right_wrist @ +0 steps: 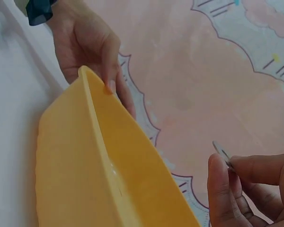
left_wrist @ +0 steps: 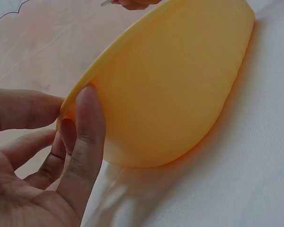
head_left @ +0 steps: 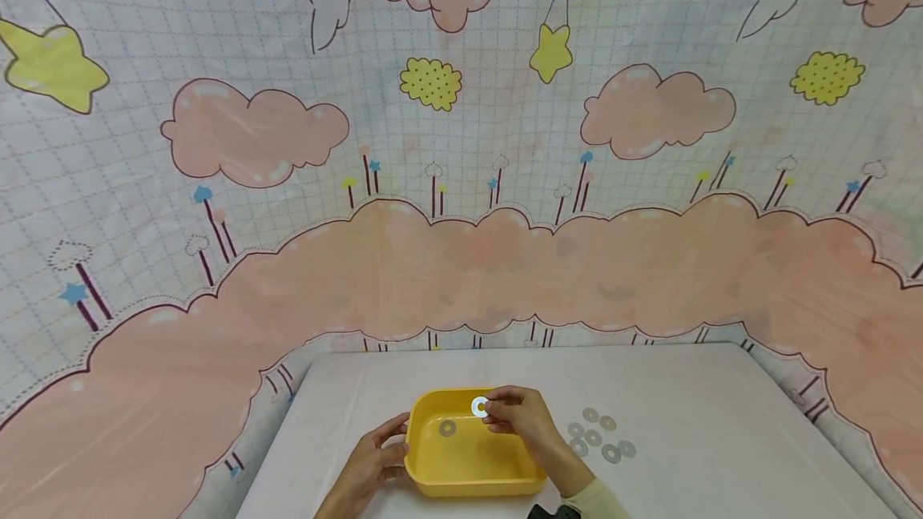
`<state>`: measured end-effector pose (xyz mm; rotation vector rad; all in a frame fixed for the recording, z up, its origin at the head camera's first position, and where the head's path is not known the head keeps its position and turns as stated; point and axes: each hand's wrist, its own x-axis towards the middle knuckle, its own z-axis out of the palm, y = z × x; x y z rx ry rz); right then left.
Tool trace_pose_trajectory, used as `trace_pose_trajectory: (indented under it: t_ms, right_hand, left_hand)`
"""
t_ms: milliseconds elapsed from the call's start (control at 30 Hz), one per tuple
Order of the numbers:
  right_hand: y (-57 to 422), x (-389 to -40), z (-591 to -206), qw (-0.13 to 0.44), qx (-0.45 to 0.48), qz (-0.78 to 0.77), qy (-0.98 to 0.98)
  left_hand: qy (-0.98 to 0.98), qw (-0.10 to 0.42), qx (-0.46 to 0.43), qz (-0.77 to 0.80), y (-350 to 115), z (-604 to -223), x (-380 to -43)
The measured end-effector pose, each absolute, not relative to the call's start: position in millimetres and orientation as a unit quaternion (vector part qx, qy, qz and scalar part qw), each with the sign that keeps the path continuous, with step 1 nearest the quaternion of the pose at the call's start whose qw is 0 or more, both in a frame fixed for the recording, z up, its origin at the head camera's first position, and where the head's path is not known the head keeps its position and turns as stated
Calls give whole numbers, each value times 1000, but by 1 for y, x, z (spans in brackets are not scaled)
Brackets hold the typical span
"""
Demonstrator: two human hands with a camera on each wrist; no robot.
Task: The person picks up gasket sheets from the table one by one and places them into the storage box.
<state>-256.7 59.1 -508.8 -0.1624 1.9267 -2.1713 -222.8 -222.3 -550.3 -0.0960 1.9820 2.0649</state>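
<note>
A yellow plastic tub (head_left: pixel 479 467) stands on the white table, one flat metal washer (head_left: pixel 441 428) lying inside it. My left hand (head_left: pixel 371 459) grips the tub's left rim; in the left wrist view its thumb (left_wrist: pixel 87 123) presses the outer wall and the fingers reach to the rim. Above the tub's interior, toward its far side, my right hand (head_left: pixel 526 419) pinches another washer (head_left: pixel 473 408) between thumb and fingertips. The right wrist view shows this washer (right_wrist: pixel 220 150) nearly edge-on, beyond the tub's rim.
Several loose washers (head_left: pixel 607 459) lie in a cluster on the table (head_left: pixel 692 423), right of the tub. A patterned cloth (head_left: pixel 505 271) with clouds and stars hangs behind the table and along its sides.
</note>
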Motion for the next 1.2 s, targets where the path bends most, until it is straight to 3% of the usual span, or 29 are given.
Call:
trace_pose_trajectory:
  t_ms: [1200]
  right_hand:
    - [12, -271, -534, 208, -13, -710, 673]
  left_hand:
    - [684, 135, -38, 716, -220, -556, -232]
